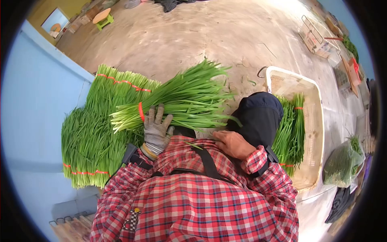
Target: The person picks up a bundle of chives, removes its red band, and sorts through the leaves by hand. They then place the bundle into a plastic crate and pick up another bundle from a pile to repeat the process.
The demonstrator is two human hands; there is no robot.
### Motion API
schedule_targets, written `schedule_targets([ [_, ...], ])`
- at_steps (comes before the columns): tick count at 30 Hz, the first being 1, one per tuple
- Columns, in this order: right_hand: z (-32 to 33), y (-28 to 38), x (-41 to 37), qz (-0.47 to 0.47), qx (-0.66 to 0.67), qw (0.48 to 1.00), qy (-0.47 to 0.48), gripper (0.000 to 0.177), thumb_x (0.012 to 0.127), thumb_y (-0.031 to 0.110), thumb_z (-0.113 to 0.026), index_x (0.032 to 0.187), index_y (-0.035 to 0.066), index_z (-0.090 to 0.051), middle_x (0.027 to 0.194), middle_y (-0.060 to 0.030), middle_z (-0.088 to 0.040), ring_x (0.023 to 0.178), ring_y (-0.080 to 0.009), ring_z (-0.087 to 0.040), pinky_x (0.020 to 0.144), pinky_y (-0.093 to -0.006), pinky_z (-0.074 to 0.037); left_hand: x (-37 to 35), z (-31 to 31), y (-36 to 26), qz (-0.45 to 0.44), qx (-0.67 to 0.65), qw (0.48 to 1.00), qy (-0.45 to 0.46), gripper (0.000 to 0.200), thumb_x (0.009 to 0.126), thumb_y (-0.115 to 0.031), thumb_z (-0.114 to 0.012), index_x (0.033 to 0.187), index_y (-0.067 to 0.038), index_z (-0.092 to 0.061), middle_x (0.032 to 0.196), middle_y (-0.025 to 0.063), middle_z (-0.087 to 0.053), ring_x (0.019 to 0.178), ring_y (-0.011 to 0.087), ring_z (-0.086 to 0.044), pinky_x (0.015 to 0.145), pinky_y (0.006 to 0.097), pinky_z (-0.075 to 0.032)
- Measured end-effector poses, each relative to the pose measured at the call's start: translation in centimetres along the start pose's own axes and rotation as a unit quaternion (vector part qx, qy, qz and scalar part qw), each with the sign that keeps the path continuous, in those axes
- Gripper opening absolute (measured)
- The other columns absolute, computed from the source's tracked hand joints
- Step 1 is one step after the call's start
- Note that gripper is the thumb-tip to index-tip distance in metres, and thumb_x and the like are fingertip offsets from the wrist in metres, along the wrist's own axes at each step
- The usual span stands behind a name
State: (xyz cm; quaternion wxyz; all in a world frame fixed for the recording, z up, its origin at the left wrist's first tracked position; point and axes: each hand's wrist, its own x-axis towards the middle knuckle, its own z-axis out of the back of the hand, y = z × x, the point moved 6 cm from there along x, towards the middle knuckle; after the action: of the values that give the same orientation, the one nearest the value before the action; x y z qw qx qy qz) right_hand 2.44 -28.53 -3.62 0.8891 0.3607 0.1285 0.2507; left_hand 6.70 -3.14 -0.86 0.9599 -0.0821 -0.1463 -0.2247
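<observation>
A bunch of garlic chives (181, 97) lies across my lap, pale cut ends to the left and green leaves fanning right. A red band (141, 111) circles it near the pale end. My left hand (156, 131), in a grey striped glove, rests on the bunch beside the band with its fingers spread. Bare, my right hand (236, 144) is at my waist by my right knee, fingers bent together; their tips are hidden, and whether they hold anything does not show. A loose chive leaf (193, 145) lies on my checked shirt between the hands.
Stacked, red-banded chive bundles (94, 133) stand at my left along the blue wall (32, 109). To my right a white plastic crate (316, 133) contains more bundles. Beyond it are a clear bag of greens (342, 165) and boxes (344, 76). A small green-legged stool (102, 18) stands far off.
</observation>
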Motion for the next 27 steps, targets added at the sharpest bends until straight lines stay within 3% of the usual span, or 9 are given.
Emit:
schedule_targets([
  [4,2.8,2.8,1.9,0.019,0.137,0.988,-0.075,0.025,0.083,0.002,-0.056,0.108,0.001,-0.06,0.104,-0.0229,-0.062,0.096,-0.042,-0.059,0.082,-0.0434,-0.05,-0.2,0.1,-0.2,0.003,-0.005,1.0,-0.009,0.048,0.072,-0.023,-0.071,0.118,-0.015,-0.06,0.15,0.0181,-0.032,0.137,0.0443,-0.027,0.109,0.0575,-0.023],
  [7,7.2,3.5,3.8,0.148,0.035,0.943,-0.297,0.029,0.079,-0.008,-0.051,0.105,0.002,-0.06,0.103,-0.0214,-0.062,0.098,-0.0422,-0.059,0.084,-0.0447,-0.049,-0.4,0.0,-0.2,0.012,-0.019,1.0,-0.011,0.047,0.074,-0.022,-0.07,0.119,-0.012,-0.061,0.15,0.0193,-0.032,0.137,0.0468,-0.025,0.109,0.0595,-0.021],
  [10,9.9,1.6,6.6,0.084,0.004,0.931,-0.355,0.033,0.078,-0.006,-0.055,0.109,0.004,-0.06,0.105,-0.0198,-0.063,0.105,-0.0371,-0.06,0.088,-0.0431,-0.05,-0.5,0.1,-0.4,0.012,-0.008,1.0,-0.007,0.046,0.075,-0.026,-0.069,0.118,-0.012,-0.061,0.15,0.0194,-0.032,0.137,0.0472,-0.026,0.109,0.0596,-0.021],
  [14,9.8,4.9,10.0,0.077,-0.052,0.954,-0.285,0.038,0.078,-0.001,-0.062,0.116,0.004,-0.058,0.115,-0.0193,-0.059,0.112,-0.0375,-0.055,0.092,-0.0426,-0.048,0.6,1.4,-0.8,0.047,0.005,0.998,0.037,0.047,0.075,-0.029,-0.068,0.119,-0.012,-0.06,0.147,0.0192,-0.035,0.135,0.047,-0.028,0.109,0.0589,-0.022],
  [16,7.4,10.8,11.5,0.215,-0.124,0.937,-0.244,0.053,0.078,0.011,-0.069,0.127,0.004,-0.052,0.128,-0.0183,-0.05,0.12,-0.039,-0.047,0.097,-0.0451,-0.042,1.0,1.4,-1.9,0.031,0.002,0.996,0.084,0.048,0.078,-0.033,-0.067,0.121,-0.013,-0.061,0.144,0.0181,-0.039,0.132,0.0458,-0.031,0.108,0.0612,-0.021],
  [20,2.0,13.0,17.0,0.268,-0.144,0.941,-0.147,0.08,0.071,0.031,-0.078,0.137,0.004,-0.041,0.135,-0.0201,-0.041,0.126,-0.04,-0.038,0.103,-0.0481,-0.033,-0.5,-2.0,-3.5,0.01,0.016,0.988,0.155,0.052,0.079,-0.037,-0.063,0.128,-0.02,-0.057,0.148,0.0121,-0.036,0.139,0.0411,-0.024,0.11,0.0629,-0.013],
  [22,-0.1,12.4,19.3,0.229,-0.193,0.948,-0.104,0.101,0.062,0.045,-0.081,0.141,0.003,-0.035,0.133,-0.0227,-0.04,0.129,-0.0396,-0.033,0.107,-0.0481,-0.028,-0.6,-2.1,-5.3,-0.044,0.024,0.993,0.11,0.05,0.082,-0.041,-0.061,0.127,-0.019,-0.058,0.144,0.0109,-0.041,0.135,0.0404,-0.031,0.106,0.067,-0.018],
  [23,-1.5,11.5,20.1,0.191,-0.205,0.959,-0.036,0.111,0.055,0.051,-0.083,0.145,0.009,-0.032,0.13,-0.0231,-0.042,0.128,-0.0401,-0.033,0.107,-0.0502,-0.026,-1.0,-3.3,-5.0,-0.015,-0.011,0.986,0.166,0.053,0.078,-0.04,-0.063,0.13,-0.03,-0.056,0.147,0.007,-0.04,0.143,0.0356,-0.02,0.11,0.0634,-0.01],
  [27,-2.8,11.0,20.2,0.151,-0.215,0.965,-0.024,0.105,0.058,0.049,-0.083,0.145,0.022,-0.032,0.126,-0.0193,-0.047,0.125,-0.0384,-0.039,0.102,-0.0569,-0.027,-2.0,-4.5,-4.8,-0.034,-0.008,0.993,0.109,0.047,0.078,-0.036,-0.063,0.125,-0.031,-0.06,0.141,0.0023,-0.046,0.141,0.0295,-0.025,0.108,0.0652,-0.016],
])
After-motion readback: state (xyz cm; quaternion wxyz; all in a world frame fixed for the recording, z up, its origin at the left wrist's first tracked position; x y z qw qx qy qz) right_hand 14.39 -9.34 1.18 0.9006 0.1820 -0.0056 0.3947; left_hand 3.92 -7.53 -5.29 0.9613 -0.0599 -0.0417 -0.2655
